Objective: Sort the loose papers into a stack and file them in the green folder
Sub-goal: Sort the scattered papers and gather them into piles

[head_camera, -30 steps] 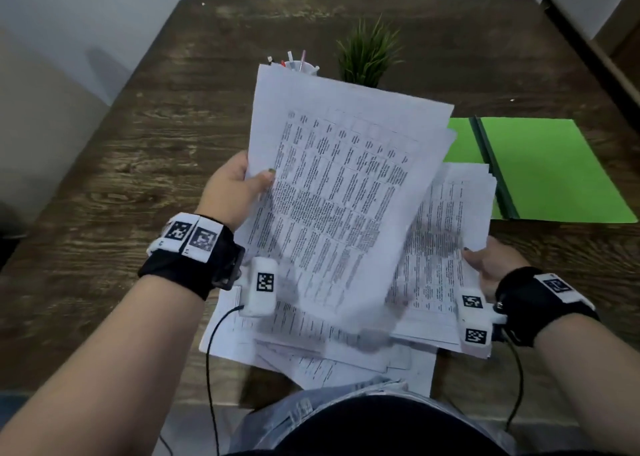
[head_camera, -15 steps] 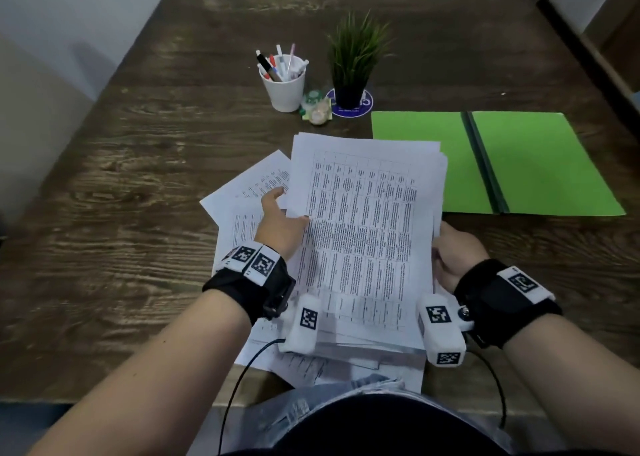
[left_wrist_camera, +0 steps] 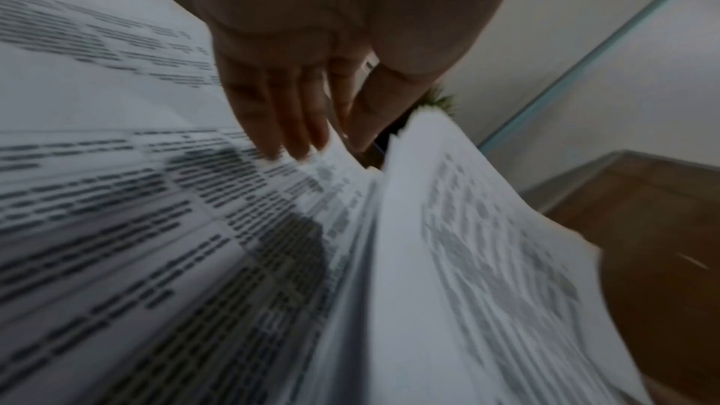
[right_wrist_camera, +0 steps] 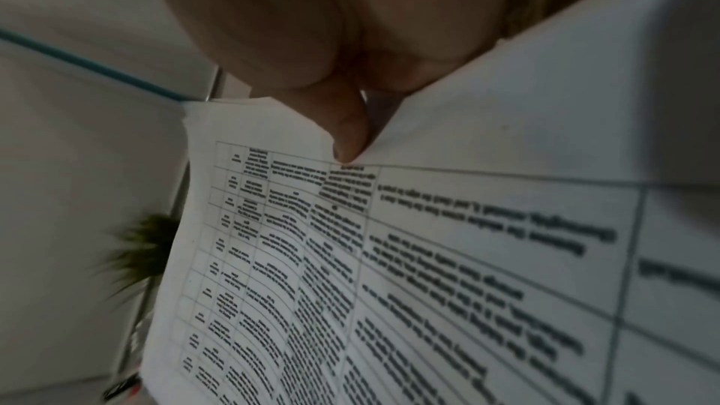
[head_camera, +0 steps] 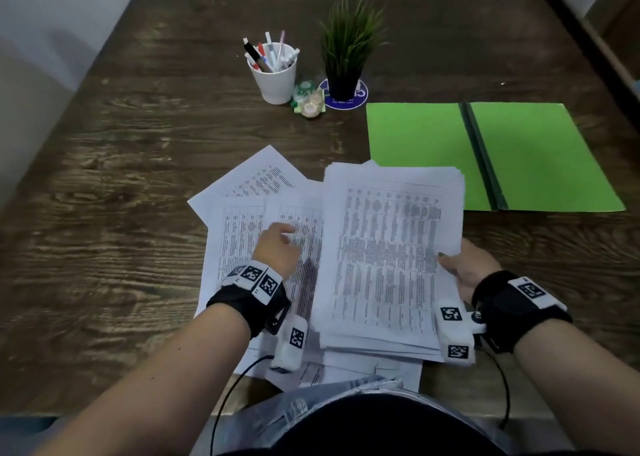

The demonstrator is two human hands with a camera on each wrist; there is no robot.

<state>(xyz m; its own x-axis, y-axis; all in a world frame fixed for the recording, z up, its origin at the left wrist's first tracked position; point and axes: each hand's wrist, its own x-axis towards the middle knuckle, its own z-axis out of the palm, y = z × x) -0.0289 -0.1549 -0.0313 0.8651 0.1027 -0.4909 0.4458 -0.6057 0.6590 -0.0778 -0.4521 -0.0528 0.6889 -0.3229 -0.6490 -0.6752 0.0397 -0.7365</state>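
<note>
On the left of the worktop [head_camera: 104, 185], loose papers [head_camera: 242, 220] lie fanned and overlapping. The left hand [head_camera: 277, 247] rests on them with straight fingers, holding nothing. The left wrist view shows what the head view cannot: the fingertips [left_wrist_camera: 273, 140] touch the printed sheet [left_wrist_camera: 155, 227] just beside the raised left edge of the stack [left_wrist_camera: 487, 257], and the left hand [left_wrist_camera: 311, 73] is flat, its fingers close together.

In the middle, the stack [head_camera: 391, 254] sits on top of more loose sheets at the near edge. Behind it stand a white cup of pens [head_camera: 273, 71], a small tape dispenser [head_camera: 308, 100] and a potted plant [head_camera: 346, 50].

The right hand [head_camera: 464, 268] pinches the stack's right edge, thumb on top. Only the right wrist view shows the thumb [right_wrist_camera: 346, 134] pressing the top page [right_wrist_camera: 428, 257] at the table's border, with the plant [right_wrist_camera: 144, 245] blurred behind.

Far right, the green folder [head_camera: 519, 154] lies open and flat, its left flap just beyond the stack's far corner.

Half a second ago the left hand gripped the stack's left edge; it has since let go and moved left onto the loose papers, while the right hand keeps its hold.
</note>
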